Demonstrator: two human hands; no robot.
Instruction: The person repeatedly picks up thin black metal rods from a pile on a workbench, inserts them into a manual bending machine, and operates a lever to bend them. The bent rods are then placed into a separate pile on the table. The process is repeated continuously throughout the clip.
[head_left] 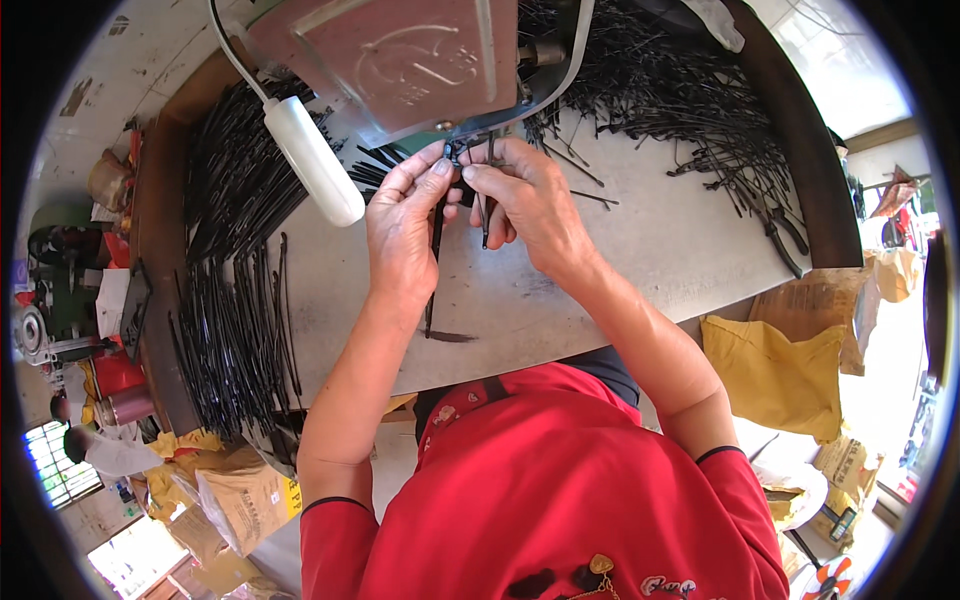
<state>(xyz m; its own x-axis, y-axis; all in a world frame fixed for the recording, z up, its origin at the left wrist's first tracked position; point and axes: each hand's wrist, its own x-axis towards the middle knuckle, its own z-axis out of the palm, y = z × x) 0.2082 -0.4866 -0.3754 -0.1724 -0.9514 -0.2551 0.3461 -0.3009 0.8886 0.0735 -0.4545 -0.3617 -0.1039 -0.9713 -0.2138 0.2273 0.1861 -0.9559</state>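
My left hand (pixel 408 215) is closed, thumb against fingers, on a thin black rod (pixel 434 270) that hangs down over the metal tabletop. Just beside it, my right hand (pixel 530 195) pinches another thin dark rod (pixel 485 225), which points down from its fingers. Both sets of fingertips meet right under the front of a machine with a reddish metal cover (pixel 400 60). The rods' upper ends are partly hidden by my fingers. A bundle of long black rods (pixel 235 330) lies to the left of my left hand.
A white tube-shaped lamp (pixel 315 165) hangs close to my left hand. More black rods (pixel 240 170) are heaped at far left, and a tangled pile (pixel 650 90) fills the far right. Pliers (pixel 775 230) lie near the table's raised right edge (pixel 830 190). A yellow sack (pixel 780 365) sits lower right.
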